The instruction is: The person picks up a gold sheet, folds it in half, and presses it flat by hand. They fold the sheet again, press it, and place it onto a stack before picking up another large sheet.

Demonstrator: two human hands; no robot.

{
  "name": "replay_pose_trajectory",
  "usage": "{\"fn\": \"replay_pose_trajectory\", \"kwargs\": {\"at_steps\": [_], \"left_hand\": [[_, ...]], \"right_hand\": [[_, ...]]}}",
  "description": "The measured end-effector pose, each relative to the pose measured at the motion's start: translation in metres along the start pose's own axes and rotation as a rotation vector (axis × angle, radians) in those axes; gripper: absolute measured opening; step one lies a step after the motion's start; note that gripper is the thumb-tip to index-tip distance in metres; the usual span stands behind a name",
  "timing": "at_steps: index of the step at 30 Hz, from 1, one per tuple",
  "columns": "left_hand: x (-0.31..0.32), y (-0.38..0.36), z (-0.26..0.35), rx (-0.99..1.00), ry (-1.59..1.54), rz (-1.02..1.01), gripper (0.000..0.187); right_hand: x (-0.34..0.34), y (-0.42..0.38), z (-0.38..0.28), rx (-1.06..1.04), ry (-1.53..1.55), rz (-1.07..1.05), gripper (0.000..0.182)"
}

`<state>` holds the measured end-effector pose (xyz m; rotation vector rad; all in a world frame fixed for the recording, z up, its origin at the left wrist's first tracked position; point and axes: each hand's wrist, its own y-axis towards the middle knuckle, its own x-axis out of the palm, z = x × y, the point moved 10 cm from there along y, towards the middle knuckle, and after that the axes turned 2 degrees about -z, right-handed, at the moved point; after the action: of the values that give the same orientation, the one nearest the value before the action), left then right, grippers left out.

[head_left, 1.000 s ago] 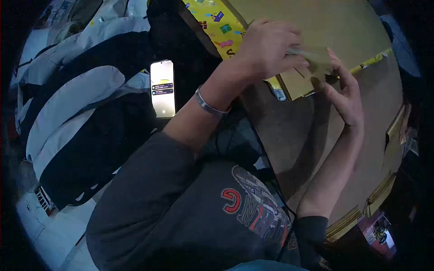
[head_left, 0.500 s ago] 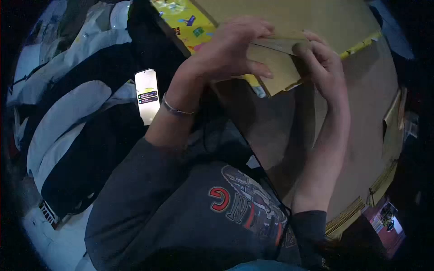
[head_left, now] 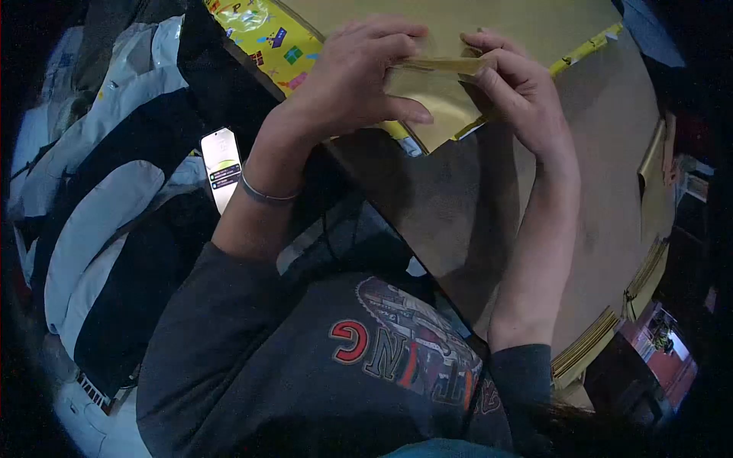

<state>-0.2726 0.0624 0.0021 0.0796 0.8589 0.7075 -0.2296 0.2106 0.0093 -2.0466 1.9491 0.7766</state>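
A large paper sheet (head_left: 550,23), tan on one face, lies at the top of the head view. Its other face is yellow with small coloured gift pictures, showing at the left. Between my hands a tan flap (head_left: 439,103) stands folded up, with a narrow raised edge. My right hand (head_left: 527,95) pinches the right end of this edge between thumb and fingers. My left hand (head_left: 359,76) arches at the other end, thumb stretched along the flap and fingers apart from it above. A bracelet circles the left wrist.
A lit phone (head_left: 221,168) rests on dark cloth at the left, near heaped white and dark fabric (head_left: 99,221). The brown tabletop (head_left: 603,229) stretches under my right arm. Stacks of folded tan paper (head_left: 584,347) sit along its right edge.
The view has shifted, so the phone and both hands appear further left. My right fingers have moved along the raised edge, which now looks narrower. My left hand keeps its arched shape.
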Motion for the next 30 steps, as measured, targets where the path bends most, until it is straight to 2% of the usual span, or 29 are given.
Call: {"fn": "replay_pose_trajectory", "kwargs": {"at_steps": [4, 6, 7, 9, 16, 18, 23, 25, 27, 28, 29, 30], "left_hand": [[0.001, 0.002, -0.005, 0.054, -0.055, 0.018, 0.053], [-0.012, 0.000, 0.011, 0.245, -0.066, 0.136, 0.047], [-0.014, 0.001, 0.013, 0.248, -0.065, 0.140, 0.047], [-0.005, 0.006, 0.004, 0.103, -0.074, 0.022, 0.039], [-0.002, 0.008, 0.001, 0.105, -0.098, 0.000, 0.023], [-0.002, 0.007, -0.007, -0.038, -0.142, 0.015, 0.020], [-0.004, 0.010, -0.005, -0.087, -0.140, 0.037, 0.023], [-0.003, 0.011, -0.009, -0.132, -0.140, 0.051, 0.028], [-0.013, 0.011, -0.001, -0.025, -0.043, 0.174, 0.027], [-0.014, 0.012, -0.001, -0.022, -0.045, 0.174, 0.027], [-0.011, 0.013, -0.004, -0.057, -0.063, 0.133, 0.026], [-0.008, 0.014, -0.006, -0.092, -0.080, 0.090, 0.026]], "right_hand": [[0.000, -0.001, -0.004, 0.011, 0.070, 0.012, 0.016], [0.001, -0.001, -0.004, 0.026, 0.071, 0.010, 0.016], [0.002, -0.001, -0.003, 0.044, 0.076, 0.009, 0.017], [0.001, -0.001, -0.003, 0.048, 0.067, 0.009, 0.017], [0.000, 0.001, -0.002, 0.020, 0.051, -0.002, 0.021], [0.000, 0.001, 0.001, 0.048, 0.073, -0.008, 0.021], [-0.002, -0.001, 0.000, 0.029, 0.037, 0.000, 0.022], [0.001, -0.004, 0.014, 0.184, 0.235, -0.013, 0.018], [-0.001, -0.006, 0.012, 0.124, 0.230, -0.038, 0.019], [-0.003, -0.006, 0.007, 0.064, 0.227, -0.062, 0.021], [0.001, -0.007, 0.012, 0.121, 0.263, -0.146, 0.028], [0.001, -0.008, 0.011, 0.120, 0.260, -0.144, 0.028]]}}
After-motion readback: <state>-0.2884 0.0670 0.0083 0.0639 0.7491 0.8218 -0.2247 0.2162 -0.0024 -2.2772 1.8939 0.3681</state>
